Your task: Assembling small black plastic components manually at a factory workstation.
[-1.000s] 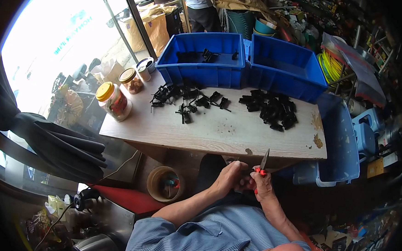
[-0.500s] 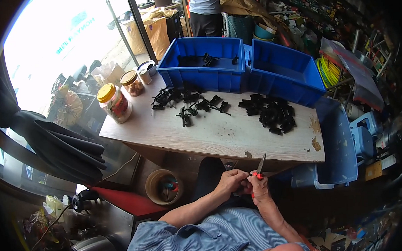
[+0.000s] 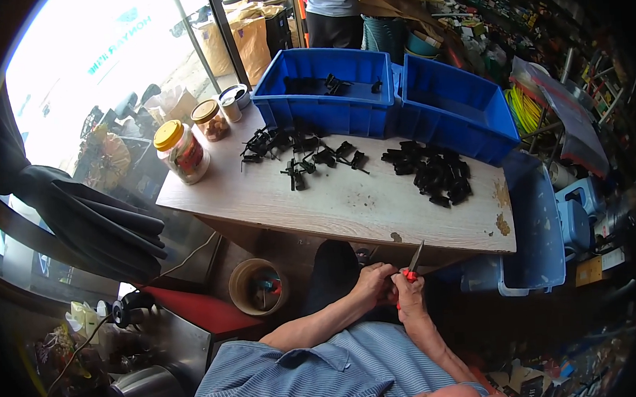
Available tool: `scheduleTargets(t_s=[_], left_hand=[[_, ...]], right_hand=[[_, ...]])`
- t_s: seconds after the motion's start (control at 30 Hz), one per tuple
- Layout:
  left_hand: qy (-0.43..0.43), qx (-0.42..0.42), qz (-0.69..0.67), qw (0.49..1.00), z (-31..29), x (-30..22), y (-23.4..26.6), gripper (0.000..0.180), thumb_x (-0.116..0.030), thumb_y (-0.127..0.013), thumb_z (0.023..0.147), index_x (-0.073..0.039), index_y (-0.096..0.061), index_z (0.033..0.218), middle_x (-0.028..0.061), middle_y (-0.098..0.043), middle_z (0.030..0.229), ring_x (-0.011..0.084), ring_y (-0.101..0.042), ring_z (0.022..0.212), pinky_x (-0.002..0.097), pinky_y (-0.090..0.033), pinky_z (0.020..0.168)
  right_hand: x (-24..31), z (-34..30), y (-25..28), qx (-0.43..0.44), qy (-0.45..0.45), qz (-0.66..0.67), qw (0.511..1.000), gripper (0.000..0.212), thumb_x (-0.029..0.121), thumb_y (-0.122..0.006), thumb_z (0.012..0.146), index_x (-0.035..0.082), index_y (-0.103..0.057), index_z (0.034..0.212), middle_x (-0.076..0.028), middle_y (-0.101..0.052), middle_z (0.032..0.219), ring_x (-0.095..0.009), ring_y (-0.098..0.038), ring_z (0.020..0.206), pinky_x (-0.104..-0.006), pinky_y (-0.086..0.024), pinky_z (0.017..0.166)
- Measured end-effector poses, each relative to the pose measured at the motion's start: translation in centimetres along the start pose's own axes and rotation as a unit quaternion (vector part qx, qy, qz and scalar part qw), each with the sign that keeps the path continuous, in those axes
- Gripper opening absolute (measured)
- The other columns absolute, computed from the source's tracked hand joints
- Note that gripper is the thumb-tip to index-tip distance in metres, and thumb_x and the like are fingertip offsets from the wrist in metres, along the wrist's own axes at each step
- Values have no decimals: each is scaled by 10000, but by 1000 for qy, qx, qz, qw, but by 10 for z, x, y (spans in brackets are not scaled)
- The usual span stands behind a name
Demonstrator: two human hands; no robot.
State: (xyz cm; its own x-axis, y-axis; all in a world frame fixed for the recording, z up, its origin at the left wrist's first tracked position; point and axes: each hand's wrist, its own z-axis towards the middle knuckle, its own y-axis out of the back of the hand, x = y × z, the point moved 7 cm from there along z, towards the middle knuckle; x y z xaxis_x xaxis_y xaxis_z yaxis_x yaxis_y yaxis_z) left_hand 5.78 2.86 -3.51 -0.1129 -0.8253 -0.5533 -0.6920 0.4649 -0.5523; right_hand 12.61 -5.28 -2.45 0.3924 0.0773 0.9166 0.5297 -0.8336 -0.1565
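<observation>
In front of the table's near edge, my two hands are close together over my lap. My right hand is wrapped round a pair of red-handled scissors, whose pointed grey blades stick up away from me. My left hand is closed beside it, fingertips pinched together; whatever they hold is hidden. On the table lie two heaps of small black plastic parts: a loose one with thin prongs at left centre and a denser, chunkier one at right.
Two blue bins stand along the table's far side, the left holding some black parts. Jars stand at the left. A bucket sits on the floor, and a larger blue tub is right of the table. Another person stands beyond.
My head view has shifted slightly. Both hands stay together, still closed, with the scissors in the right one. The other person's arm has come lower over the brown sacking.
</observation>
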Motion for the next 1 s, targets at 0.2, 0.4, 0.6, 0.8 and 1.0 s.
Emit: scheduleTargets(t_s=[0.2, 0.4, 0.6, 0.8, 1.0], left_hand=[[-150, 62, 163, 973, -12, -25, 4, 220, -212, -518, 998, -25, -591, 1087, 35, -631, 797, 96, -576, 592, 244, -467, 502], [-207, 203, 205, 935, -35, -41, -2, 401, -118, -544, 985, 18, -471, 1356, 88, -653, 1075, 132, -648, 909, 285, -547, 796], [-425, 197, 367, 804, -50, -59, -8, 459, -64, -691, 875, 11, -526, 1297, 139, -649, 1054, 189, -671, 853, 318, -549, 747], [-504, 94, 478, 713, -63, -62, -16, 366, -82, -742, 810, 23, -586, 1124, 165, -638, 902, 258, -685, 772, 337, -546, 653], [-392, 36, 417, 820, -44, -50, -6, 227, -58, -702, 846, 35, -598, 1026, 131, -676, 807, 148, -674, 712, 280, -533, 627]], right_hand=[[10, 8, 3, 14, 10, 22, 1000, 131, 182, -656, 842, 111, -577, 764, 24, -491, 617, -81, -456, 506, -253, -364, 441], [23, 7, -1, 1, -22, 91, 996, 90, 152, -636, 872, 97, -574, 837, 28, -496, 647, -75, -451, 527, -243, -394, 486], [7, 16, 2, 14, 3, 98, 995, 78, 155, -645, 868, 100, -589, 868, 25, -540, 753, -75, -493, 632, -250, -419, 563], [4, 11, 3, -8, 27, 71, 997, 101, 204, -660, 859, 109, -628, 850, 30, -540, 791, -94, -518, 731, -263, -431, 655], [-2, 11, 4, -23, -3, 63, 998, 126, 228, -670, 841, 108, -636, 856, 26, -549, 812, -104, -522, 764, -275, -433, 677]])
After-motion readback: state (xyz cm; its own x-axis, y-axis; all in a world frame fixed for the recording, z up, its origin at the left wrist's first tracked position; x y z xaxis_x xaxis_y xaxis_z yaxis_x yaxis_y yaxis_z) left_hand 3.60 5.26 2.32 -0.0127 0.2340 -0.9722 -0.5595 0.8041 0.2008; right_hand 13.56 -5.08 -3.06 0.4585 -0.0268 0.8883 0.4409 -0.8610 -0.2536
